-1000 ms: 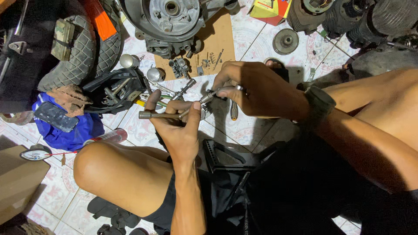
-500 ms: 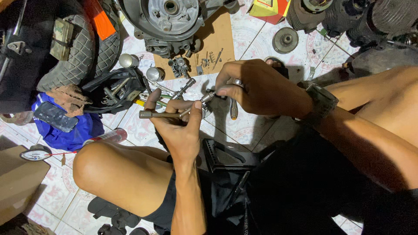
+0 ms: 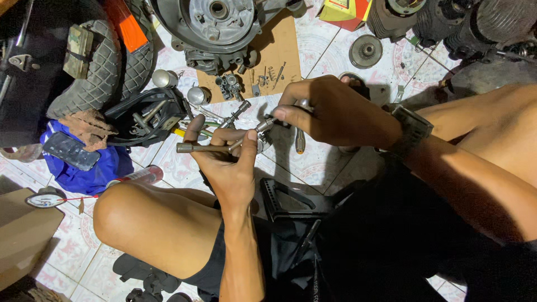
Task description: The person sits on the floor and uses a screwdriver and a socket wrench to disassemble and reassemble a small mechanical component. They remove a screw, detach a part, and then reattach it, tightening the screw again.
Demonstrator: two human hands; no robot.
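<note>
I sit on a tiled floor with my knee (image 3: 140, 218) raised. My left hand (image 3: 226, 165) grips a metal T-shaped socket wrench (image 3: 196, 148), its bar lying sideways across the fingers. My right hand (image 3: 330, 112), with a dark watch (image 3: 411, 131) on the wrist, pinches a small metal part (image 3: 265, 124) right at the wrench's shaft. A screwdriver (image 3: 300, 140) lies on the floor under the right hand.
An engine casing (image 3: 215, 25) rests on cardboard (image 3: 279, 50) ahead, small bolts scattered on it. A tyre (image 3: 106, 61), an open black tool bag (image 3: 145, 114), a blue cloth (image 3: 84, 168) and a spray can (image 3: 137, 176) lie left. Engine cylinders (image 3: 447, 22) stand top right.
My right hand has shifted slightly left and up, closer to the wrench shaft. The left hand keeps the wrench almost still.
</note>
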